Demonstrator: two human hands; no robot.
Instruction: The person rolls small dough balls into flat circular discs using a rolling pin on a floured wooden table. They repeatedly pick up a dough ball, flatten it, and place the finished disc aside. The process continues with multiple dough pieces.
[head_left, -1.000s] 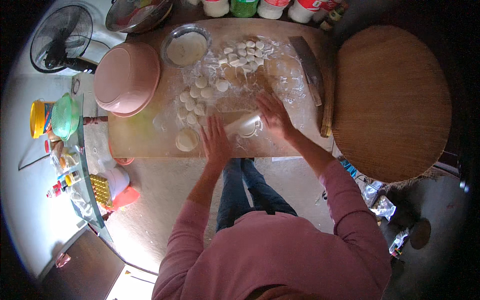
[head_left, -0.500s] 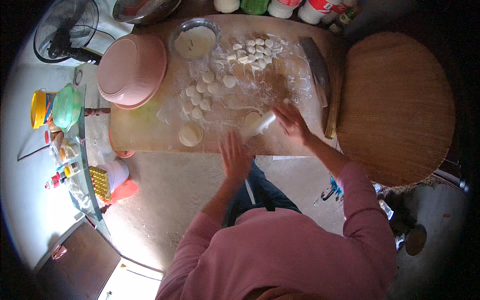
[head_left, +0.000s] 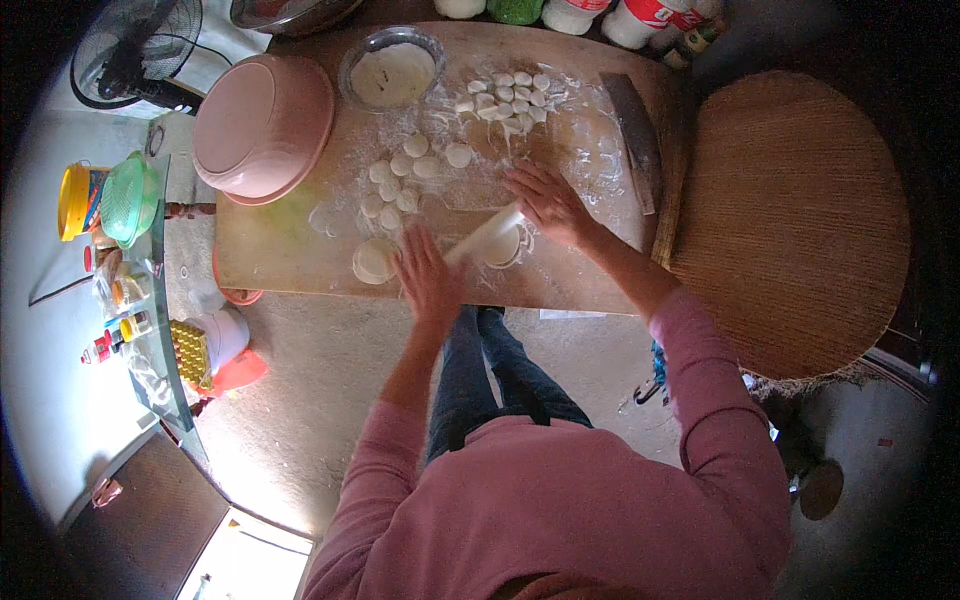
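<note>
A pale rolling pin (head_left: 487, 234) lies slanted across a thin round dough wrapper (head_left: 506, 250) near the table's front edge. On the pin's lower left end rests my left hand (head_left: 430, 275), its fingers stretched out flat. My right hand (head_left: 550, 205) lies over the upper right end, fingers extended as well. Just left of my left hand is a small stack of round wrappers (head_left: 372, 262). Beyond it are several flattened dough discs (head_left: 400, 164), and farther back sits a cluster of small dough pieces (head_left: 508, 98) in flour.
At the back of the wooden table (head_left: 300, 255) are a metal bowl of flour (head_left: 392, 78) and an upturned pink basin (head_left: 262, 130). A dark broad-bladed knife (head_left: 632, 125) lies on the right, before a large round woven tray (head_left: 790, 225). A glass shelf (head_left: 160, 300) holds jars at left.
Both hands have shifted left with the rolling pin, and the right hand has also moved farther from me. More of the wrapper under the pin now shows.
</note>
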